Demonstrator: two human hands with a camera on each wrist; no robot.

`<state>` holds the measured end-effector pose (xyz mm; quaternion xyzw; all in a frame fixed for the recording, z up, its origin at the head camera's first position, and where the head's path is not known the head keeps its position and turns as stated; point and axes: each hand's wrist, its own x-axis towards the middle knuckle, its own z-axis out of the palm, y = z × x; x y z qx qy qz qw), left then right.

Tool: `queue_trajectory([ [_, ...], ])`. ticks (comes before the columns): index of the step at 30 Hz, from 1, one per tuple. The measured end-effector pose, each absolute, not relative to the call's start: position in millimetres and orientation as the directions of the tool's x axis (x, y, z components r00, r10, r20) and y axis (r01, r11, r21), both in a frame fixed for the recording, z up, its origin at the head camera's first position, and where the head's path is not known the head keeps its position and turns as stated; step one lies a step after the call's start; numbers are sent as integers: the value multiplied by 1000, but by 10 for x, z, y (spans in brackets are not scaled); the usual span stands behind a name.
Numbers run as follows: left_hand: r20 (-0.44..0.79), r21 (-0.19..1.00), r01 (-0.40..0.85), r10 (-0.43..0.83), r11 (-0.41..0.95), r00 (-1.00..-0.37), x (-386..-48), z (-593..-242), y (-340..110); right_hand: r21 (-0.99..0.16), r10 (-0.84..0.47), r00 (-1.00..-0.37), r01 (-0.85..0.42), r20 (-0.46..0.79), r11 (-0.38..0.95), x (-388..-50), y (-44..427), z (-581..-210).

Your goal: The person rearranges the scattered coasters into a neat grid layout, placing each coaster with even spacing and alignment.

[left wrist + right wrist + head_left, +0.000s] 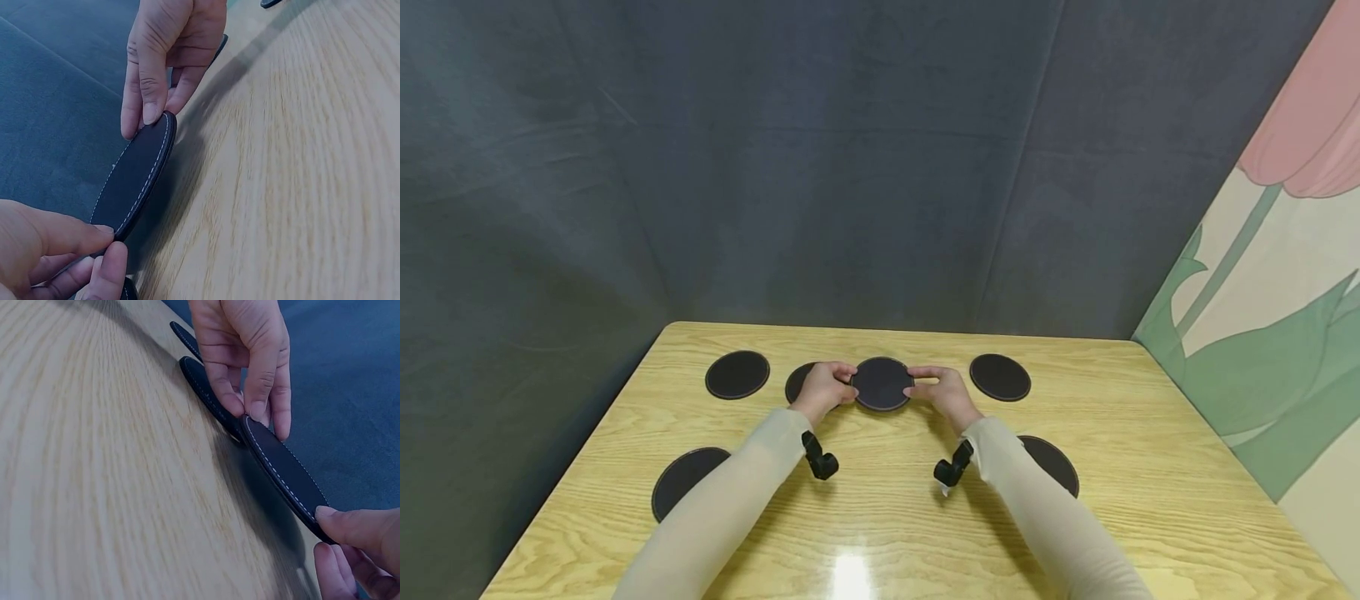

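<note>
A round black coaster with a stitched rim [882, 384] is held between both hands near the table's far edge. The left hand [826, 390] pinches its left side and the right hand [946, 393] its right side. In the left wrist view the coaster [132, 175] is tilted in the frame, gripped by the left hand [59, 253] below and the right hand [175, 59] above. A shadow under the coaster [284, 469] in the right wrist view shows it raised off the wood. Another coaster [801, 382] lies partly hidden behind the left hand.
On the wooden table [880, 517] lie more black coasters: one at the back left [737, 374], one at the back right [1000, 377], one partly under the left sleeve [685, 479] and one beside the right sleeve [1052, 465]. A dark curtain [850, 167] hangs behind.
</note>
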<state>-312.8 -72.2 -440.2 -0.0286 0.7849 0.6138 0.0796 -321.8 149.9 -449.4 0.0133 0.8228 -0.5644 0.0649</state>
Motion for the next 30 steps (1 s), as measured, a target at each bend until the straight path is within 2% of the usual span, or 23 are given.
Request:
queue_trajectory([
  [8, -131, 929, -114, 23, 352, -991, -3120, -4403, -705, -914, -32, -990, 111, -134, 390, -3229, 1479, -4503],
  [30, -111, 872, -100, -5, 479, -994, -3126, -4425, -681, -914, -44, -992, 93, -120, 396, -3256, 1456, -4560],
])
